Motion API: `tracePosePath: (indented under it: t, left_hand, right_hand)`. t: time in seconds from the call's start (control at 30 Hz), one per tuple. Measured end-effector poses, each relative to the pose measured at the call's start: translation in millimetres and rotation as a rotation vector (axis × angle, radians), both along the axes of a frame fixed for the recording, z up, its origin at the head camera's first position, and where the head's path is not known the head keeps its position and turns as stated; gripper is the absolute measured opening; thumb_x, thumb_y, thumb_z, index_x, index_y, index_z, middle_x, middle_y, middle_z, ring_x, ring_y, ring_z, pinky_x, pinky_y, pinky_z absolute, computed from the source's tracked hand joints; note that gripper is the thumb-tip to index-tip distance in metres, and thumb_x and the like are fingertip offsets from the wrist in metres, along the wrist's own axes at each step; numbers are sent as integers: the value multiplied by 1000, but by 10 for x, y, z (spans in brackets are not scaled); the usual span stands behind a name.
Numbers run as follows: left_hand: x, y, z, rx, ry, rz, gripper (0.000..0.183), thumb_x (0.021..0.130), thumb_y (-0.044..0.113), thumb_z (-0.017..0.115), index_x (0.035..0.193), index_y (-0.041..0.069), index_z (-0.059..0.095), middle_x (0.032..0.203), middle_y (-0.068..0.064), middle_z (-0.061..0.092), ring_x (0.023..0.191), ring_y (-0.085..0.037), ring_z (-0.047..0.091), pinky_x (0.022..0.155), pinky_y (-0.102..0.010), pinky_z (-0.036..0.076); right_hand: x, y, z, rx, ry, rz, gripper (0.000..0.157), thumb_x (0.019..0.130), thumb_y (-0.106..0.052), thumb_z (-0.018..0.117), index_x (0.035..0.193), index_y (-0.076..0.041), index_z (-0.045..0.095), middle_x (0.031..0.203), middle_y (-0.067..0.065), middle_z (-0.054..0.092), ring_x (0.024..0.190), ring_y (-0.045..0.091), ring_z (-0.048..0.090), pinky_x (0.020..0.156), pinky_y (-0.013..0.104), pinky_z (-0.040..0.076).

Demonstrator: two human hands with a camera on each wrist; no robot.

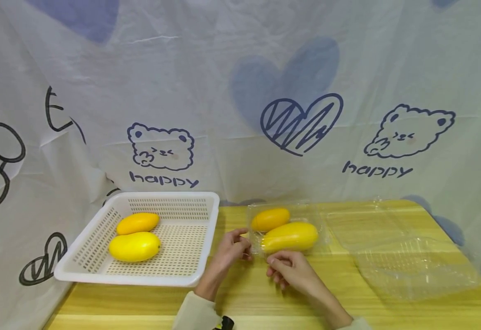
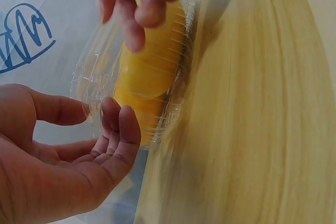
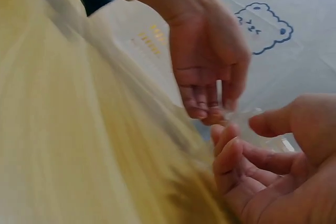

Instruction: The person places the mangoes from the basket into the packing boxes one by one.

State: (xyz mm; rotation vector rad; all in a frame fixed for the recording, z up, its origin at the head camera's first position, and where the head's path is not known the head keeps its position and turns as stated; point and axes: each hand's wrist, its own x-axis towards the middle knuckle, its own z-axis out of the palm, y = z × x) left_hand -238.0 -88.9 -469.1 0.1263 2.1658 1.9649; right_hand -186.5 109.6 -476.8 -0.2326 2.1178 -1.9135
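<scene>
A clear plastic box (image 1: 323, 236) on the wooden table holds two mango-shaped yellow fruits: a smaller one (image 1: 270, 219) behind and a bigger one (image 1: 290, 237) in front. At the box's left end, my left hand (image 1: 233, 250) pinches the thin plastic edge between thumb and fingertips, as the left wrist view (image 2: 68, 156) shows. My right hand (image 1: 291, 270) is at the front side of the box, its fingers loosely bent. In the right wrist view, a gap separates that hand's thumb from its fingers (image 3: 231, 156). Whether the box's lid is fastened, I cannot tell.
To the left stands a white slotted basket (image 1: 213, 238) with two more yellow fruits, one behind (image 1: 138, 223) and one in front (image 1: 135, 246). Another clear plastic box (image 1: 417, 270) lies at the right. A printed cloth (image 1: 223, 91) hangs behind the table.
</scene>
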Motion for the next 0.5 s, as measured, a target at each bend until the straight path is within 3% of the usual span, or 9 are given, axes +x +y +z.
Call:
tracePosePath:
  t: [0.27,0.5]
  left_hand:
    - [-12,-6,-34,-1,6,-7,54,92,-1,55,142,-20,42,87,-11,61,65,-16,58,64,-32,58]
    - [-17,-17,-37,-10,-7,-4,53,93,0,56,143,-16,45,90,-11,61,72,-17,59,68,-34,58]
  right_hand:
    - [-3,-202,-138,-218,-214,-115,32,104,-21,61,112,9,69,85,3,70,68,8,59,57,21,51]
    - [-16,-286,-155,-400,-315,-163,38,104,-23,61,122,10,65,93,3,72,75,7,62,64,20,52]
